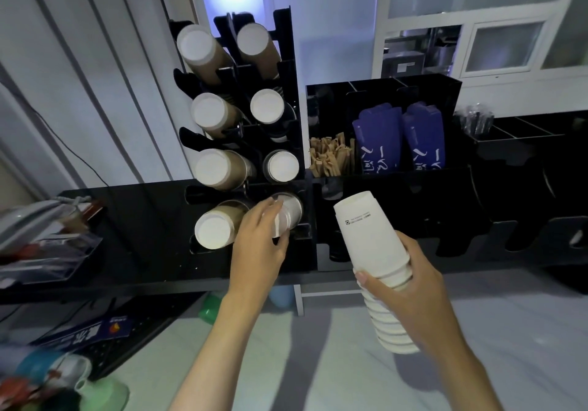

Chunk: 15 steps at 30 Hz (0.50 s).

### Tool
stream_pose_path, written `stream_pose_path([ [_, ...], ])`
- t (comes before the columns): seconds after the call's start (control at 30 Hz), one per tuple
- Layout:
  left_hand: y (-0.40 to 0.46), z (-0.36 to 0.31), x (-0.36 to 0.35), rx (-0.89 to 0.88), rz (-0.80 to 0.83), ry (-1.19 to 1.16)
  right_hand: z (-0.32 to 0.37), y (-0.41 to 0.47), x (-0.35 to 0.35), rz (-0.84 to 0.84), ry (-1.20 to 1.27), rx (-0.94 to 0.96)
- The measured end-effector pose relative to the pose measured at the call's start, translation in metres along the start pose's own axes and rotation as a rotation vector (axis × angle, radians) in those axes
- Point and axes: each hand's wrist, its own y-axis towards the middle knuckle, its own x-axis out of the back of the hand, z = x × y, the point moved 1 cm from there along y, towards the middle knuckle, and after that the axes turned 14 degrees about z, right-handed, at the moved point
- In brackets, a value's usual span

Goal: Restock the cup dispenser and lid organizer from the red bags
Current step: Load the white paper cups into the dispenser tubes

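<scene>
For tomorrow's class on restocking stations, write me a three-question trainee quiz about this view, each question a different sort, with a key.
1. True or false: the right hand holds a stack of white cups.
2. Which slot of the cup dispenser is the left hand at? A top left; B bottom right; C middle left.
3. Fill in: beside the wooden stirrers stand two ___ sleeve packs.

Key: 1 true; 2 B; 3 blue.
</scene>
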Motion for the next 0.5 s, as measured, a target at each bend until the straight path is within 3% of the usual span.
stream_pose_path([
  [0.13, 0.007, -0.002, -0.004, -0.009, -0.012, 0.102, -0.002, -0.001, 0.001, 0.011, 0.0, -0.004],
  [0.3, 0.017, -0.004, -0.004, 0.035, -0.033, 0.064, -0.005, -0.002, 0.001, 0.023, -0.008, -0.003],
  [0.5, 0.013, -0.012, -0.007, 0.018, 0.059, 0.186, -0.005, -0.002, -0.002, 0.023, 0.041, -0.006],
])
